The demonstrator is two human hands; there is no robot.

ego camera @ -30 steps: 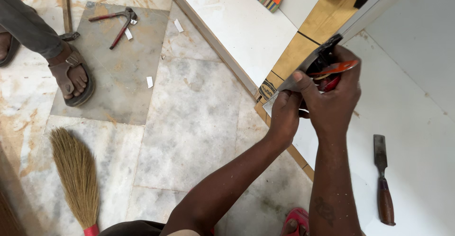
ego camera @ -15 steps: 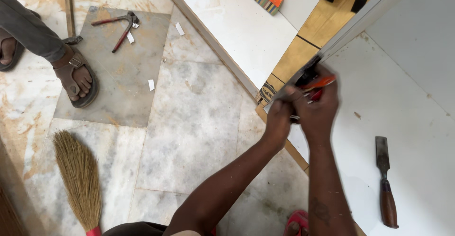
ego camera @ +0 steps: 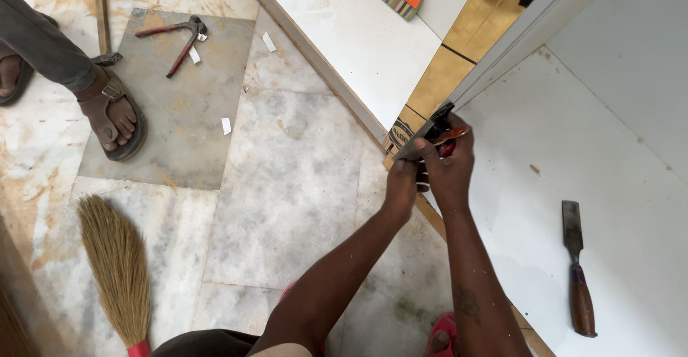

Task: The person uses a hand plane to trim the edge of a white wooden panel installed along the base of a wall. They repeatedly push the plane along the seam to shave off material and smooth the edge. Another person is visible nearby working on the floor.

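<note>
Both of my hands meet at the near edge of a white board [ego camera: 609, 149] lying flat on the right. My right hand [ego camera: 450, 167] grips a small tool with a red handle [ego camera: 453, 135], pressed against a dark metal fitting [ego camera: 438, 117] on the board's edge. My left hand [ego camera: 401, 185] is closed just beside it at the board's edge, touching the same spot; what it holds is hidden.
A wood-handled chisel [ego camera: 575, 271] lies on the white board. On the marble floor are a straw broom [ego camera: 115, 264], pincers [ego camera: 179, 38] and a hammer [ego camera: 102, 20]. Another person's sandalled foot [ego camera: 111, 113] stands at the left. A second white panel [ego camera: 344, 34] lies beyond.
The view has shifted, so my hands and the fitting appear lower and further left in frame. My hands stay together on the board's edge with the red-handled tool.
</note>
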